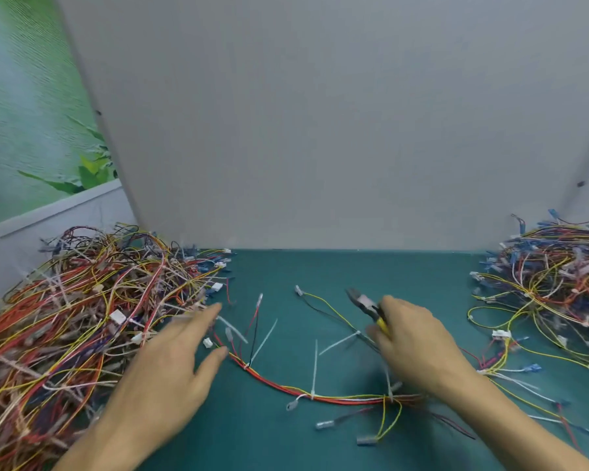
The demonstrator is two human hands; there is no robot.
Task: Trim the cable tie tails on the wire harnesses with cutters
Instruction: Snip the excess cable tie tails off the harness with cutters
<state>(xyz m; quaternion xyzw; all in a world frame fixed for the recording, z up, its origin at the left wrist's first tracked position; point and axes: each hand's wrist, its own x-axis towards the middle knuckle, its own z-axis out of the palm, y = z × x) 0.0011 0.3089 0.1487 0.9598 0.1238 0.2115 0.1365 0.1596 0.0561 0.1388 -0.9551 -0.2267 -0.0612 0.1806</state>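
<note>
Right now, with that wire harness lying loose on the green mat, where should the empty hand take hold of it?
Probably the bundled red trunk between the tie tails, taken from the near-left side by the left hand. There the wires run tight together, while the ends fan into loose branches, and the right hand holds the cutters on the other side.

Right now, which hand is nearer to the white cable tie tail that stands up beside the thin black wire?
Left. The left hand is open just left of that tail; the right hand, gripping the cutters, is farther off to its right.
</note>
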